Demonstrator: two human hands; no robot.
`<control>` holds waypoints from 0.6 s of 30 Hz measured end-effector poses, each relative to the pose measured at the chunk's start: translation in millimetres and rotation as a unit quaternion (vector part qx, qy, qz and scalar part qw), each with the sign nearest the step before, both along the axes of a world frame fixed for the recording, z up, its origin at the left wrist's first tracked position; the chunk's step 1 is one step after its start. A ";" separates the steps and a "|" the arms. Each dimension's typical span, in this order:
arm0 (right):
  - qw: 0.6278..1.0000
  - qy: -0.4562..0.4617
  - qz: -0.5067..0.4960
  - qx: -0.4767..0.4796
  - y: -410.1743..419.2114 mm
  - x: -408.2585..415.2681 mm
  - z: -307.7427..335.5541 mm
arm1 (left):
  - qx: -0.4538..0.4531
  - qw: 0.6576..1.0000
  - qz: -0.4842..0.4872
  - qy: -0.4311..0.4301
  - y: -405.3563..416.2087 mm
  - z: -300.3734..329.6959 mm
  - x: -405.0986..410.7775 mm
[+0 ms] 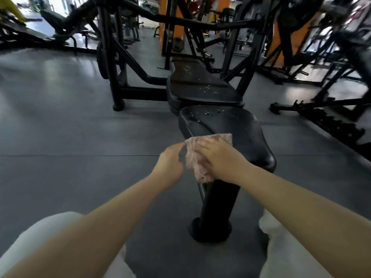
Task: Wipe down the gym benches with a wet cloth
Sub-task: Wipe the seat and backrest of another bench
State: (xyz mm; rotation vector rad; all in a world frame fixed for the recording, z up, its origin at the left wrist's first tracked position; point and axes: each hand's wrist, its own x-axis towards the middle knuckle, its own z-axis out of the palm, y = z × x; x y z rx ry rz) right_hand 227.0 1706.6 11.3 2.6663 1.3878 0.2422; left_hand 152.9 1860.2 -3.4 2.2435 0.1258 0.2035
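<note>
Gym bench seat (pixel 236 127) | cloth (pixel 195 157) under flat right-hand fingers (pixel 206 144) | left fingers (pixel 176 147) relaxed, beside cloth

A black bench (pixel 230 125) stands on a grey floor (pixel 70 121), its near seat pad and its longer back pad (pixel 200 85) in line, both padded surfaces dotted with water drops. A pink cloth (pixel 195 157) lies on the seat pad's near left edge, part of it hanging over the side. The seat rests on a black post with a round foot (pixel 209 230).
</note>
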 end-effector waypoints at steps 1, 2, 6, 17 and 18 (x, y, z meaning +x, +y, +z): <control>0.999 -0.022 -0.008 0.042 -8.2 -2.7 0.8 | -0.020 1.000 -0.015 -0.007 -6.6 2.9 1.3; 0.996 -0.032 -0.032 0.080 -16.8 -6.1 2.5 | -0.038 0.999 -0.027 -0.014 -15.3 3.3 4.4; 0.975 0.025 -0.153 0.157 -36.4 -16.7 9.2 | -0.090 0.996 -0.023 -0.005 -62.0 -2.9 23.3; 0.957 0.027 -0.246 0.153 -32.1 -4.4 14.7 | -0.088 0.990 0.051 0.095 -70.6 -9.4 86.7; 0.958 0.023 -0.254 0.134 -29.3 -3.5 17.1 | -0.066 0.993 0.048 0.090 -64.7 -13.0 95.8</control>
